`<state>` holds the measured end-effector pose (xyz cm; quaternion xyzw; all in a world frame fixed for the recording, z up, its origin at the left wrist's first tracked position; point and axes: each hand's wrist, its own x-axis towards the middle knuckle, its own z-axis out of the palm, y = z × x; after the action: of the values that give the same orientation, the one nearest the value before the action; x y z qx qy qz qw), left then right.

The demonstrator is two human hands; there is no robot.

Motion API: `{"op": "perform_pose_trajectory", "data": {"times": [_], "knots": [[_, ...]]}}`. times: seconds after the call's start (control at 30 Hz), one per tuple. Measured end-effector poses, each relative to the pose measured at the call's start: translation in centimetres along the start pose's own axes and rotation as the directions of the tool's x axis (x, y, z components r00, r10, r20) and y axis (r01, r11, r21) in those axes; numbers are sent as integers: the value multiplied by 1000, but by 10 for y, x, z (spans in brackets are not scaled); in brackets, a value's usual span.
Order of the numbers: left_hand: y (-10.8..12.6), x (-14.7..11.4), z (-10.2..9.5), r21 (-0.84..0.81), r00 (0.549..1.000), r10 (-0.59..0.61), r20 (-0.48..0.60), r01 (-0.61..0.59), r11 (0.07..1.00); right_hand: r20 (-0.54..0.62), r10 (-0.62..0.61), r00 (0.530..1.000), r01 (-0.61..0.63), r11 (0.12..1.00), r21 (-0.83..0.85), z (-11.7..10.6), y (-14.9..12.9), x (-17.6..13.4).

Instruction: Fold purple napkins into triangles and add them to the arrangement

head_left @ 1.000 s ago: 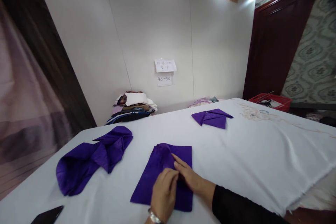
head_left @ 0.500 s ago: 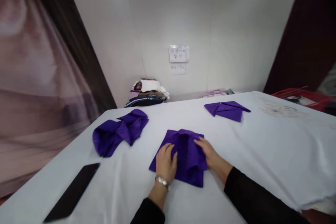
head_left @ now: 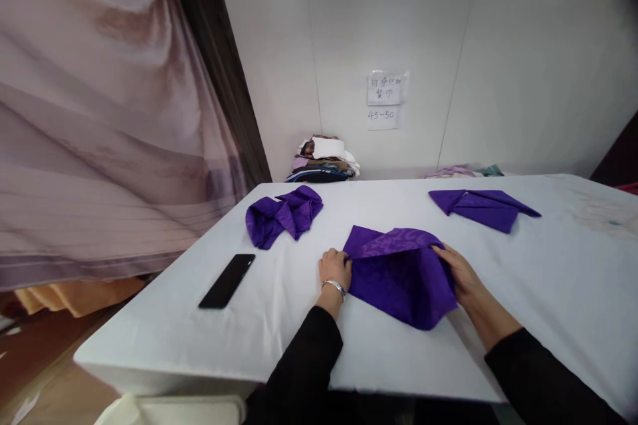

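Observation:
A purple patterned cloth napkin [head_left: 399, 279] lies partly folded in front of me, its upper layer raised so a dark hollow opens toward me. My left hand [head_left: 335, 268], with a bracelet at the wrist, pinches the napkin's left edge low at the table. At the opposite side my right hand [head_left: 458, 272] grips the upper right edge and holds it up off the cloth. Beyond to the left sits a loosely folded purple napkin [head_left: 286, 216]. Another purple napkin [head_left: 486, 208], folded flat with pointed corners, rests at the far right.
A white cloth covers the table [head_left: 299, 319]. On its left lies a black phone [head_left: 228, 281]. Stacked folded clothes [head_left: 323, 163] stand behind the far edge, below paper notes [head_left: 385, 99] on the wall. A pink curtain [head_left: 100, 113] hangs left, and a pale seat [head_left: 189, 410] shows below.
My left hand has shifted from lying over the napkin to its left edge. The right hand has lifted the napkin's right side, widening the hollow. The camera view has turned left.

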<state>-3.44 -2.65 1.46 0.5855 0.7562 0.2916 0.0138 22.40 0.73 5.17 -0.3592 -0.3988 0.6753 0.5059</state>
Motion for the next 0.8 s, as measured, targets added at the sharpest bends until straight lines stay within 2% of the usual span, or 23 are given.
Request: {"op": "perform_pose_trajectory", "data": {"times": [0.17, 0.3, 0.37, 0.47, 0.5, 0.6, 0.67, 0.73, 0.8], "knots": [[4, -4, -8, -164, 991, 28, -133, -50, 985, -42, -38, 998, 37, 999, -21, -18, -22, -17], [7, 12, -27, -286, 976, -14, -219, -50, 957, -53, -6, 999, 2, 997, -75, -26, -38, -20], [11, 28, -47, -318, 963, -43, -268, -46, 947, -40, 11, 999, -16, 994, -106, -23, -45, -21], [21, 51, -93, -327, 926, -48, -375, -84, 941, 9, 53, 999, -51, 989, -142, -14, -53, -29], [26, 57, -111, -320, 905, -31, -425, -118, 940, 34, 73, 997, -67, 985, -156, -10, -54, -33], [41, 71, -157, -228, 782, 91, -617, -288, 930, 110, 128, 986, -106, 977, -186, -4, -57, -46], [53, 83, -175, -179, 746, 126, -654, -314, 932, 119, 136, 983, -114, 978, -175, -2, -58, -52], [70, 102, -177, -230, 777, 102, -622, -305, 924, 69, 122, 990, -111, 983, -149, -3, -61, -53], [96, 126, -165, -416, 859, 42, -510, -289, 862, -22, 82, 996, -84, 990, -110, -5, -63, -52]]}}
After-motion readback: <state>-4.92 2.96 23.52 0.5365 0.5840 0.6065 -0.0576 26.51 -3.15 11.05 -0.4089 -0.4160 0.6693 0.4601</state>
